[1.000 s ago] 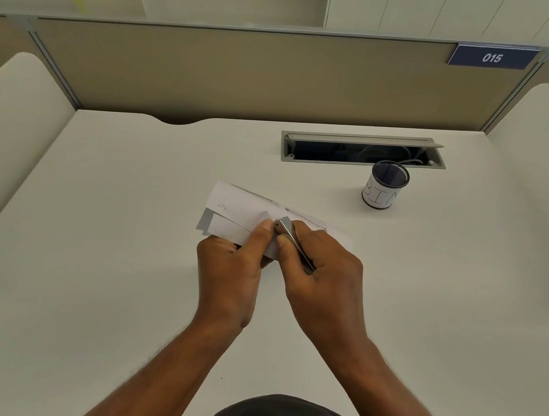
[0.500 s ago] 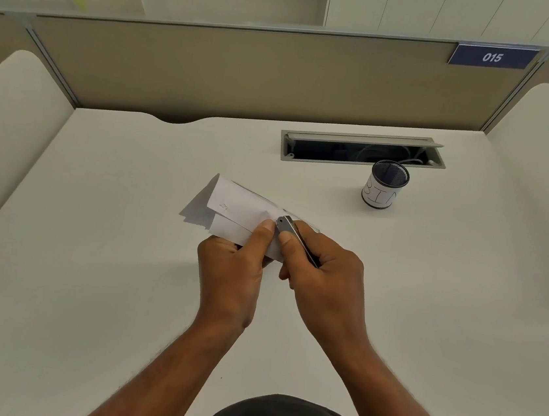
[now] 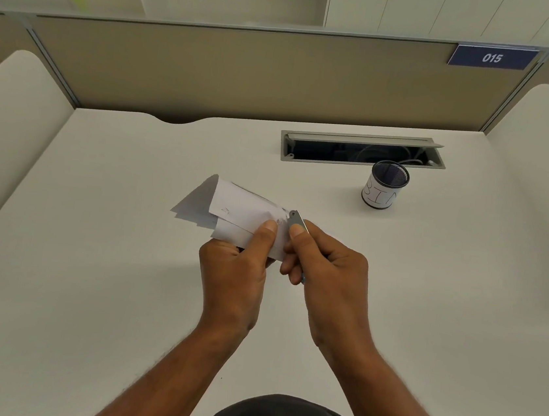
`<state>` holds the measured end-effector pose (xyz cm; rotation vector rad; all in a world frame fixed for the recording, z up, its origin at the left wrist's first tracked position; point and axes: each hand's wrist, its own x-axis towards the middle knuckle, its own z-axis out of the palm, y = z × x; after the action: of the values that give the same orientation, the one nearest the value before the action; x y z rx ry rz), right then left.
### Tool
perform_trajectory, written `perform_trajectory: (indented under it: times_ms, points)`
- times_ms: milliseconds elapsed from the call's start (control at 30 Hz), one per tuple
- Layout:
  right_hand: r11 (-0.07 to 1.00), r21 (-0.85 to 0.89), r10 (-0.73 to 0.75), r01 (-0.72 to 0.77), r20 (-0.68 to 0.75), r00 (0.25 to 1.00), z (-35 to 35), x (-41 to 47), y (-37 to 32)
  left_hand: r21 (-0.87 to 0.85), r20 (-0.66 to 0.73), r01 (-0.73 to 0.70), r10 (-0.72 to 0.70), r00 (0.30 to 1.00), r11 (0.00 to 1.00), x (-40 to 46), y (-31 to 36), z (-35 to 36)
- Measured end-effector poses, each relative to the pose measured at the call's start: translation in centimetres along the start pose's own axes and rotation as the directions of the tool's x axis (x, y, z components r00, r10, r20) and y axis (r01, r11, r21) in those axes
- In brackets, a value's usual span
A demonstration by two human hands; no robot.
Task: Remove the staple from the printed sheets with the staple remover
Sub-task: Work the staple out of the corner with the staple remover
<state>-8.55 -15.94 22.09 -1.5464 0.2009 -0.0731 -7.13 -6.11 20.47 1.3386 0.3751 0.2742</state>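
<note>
Sheets [image 3: 231, 213] are held lifted off the white desk [image 3: 89, 255], pinched at their near right corner by the left hand [image 3: 235, 268], whose thumb is pressed flat on the top page. The grip is judged to serve as a brace: the corner is kept taut and steady so that the tool can be worked against it. The far ends of the pages are left free and are fanned apart, which suggests that only the pinched corner is bound.

The staple remover [image 3: 297, 222], a slim grey metal blade type, is gripped in the right hand [image 3: 330, 275], fingers curled closed around its handle and the thumb laid along its shaft. Its tip is set at the right edge of the paper, just beside the left thumb. Leverage under the staple is judged to be the purpose of this angle.

The paper is white, creased, with faint markings on the top page. A small dark mark is seen near the left thumb tip; whether it is the staple cannot be told.

A mesh pen cup [image 3: 385, 186] stands well apart to the right, just before an open cable tray [image 3: 362, 149].
</note>
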Motion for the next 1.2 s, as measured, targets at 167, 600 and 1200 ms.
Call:
perform_trajectory:
  times_ms: [167, 600, 1200]
  points:
    - [0.985, 0.129, 0.109, -0.112, 0.033, 0.994, -0.3, 0.1, -0.1, -0.021, 0.011, 0.052, -0.052, 0.999, 0.998, 0.3, 0.0, -0.2]
    - [0.966, 0.172, 0.180, -0.196, 0.100, 0.978, -0.3, -0.3, -0.5, 0.131, -0.001, -0.001, 0.001, 1.000, 0.991, 0.6, 0.5, -0.4]
    - [0.923, -0.294, -0.218, 0.247, 0.126, 0.968, -1.9, 1.5, 0.3, 0.288, 0.270, 0.112, -0.193, 0.943, 0.951, 3.2, 3.3, -3.0]
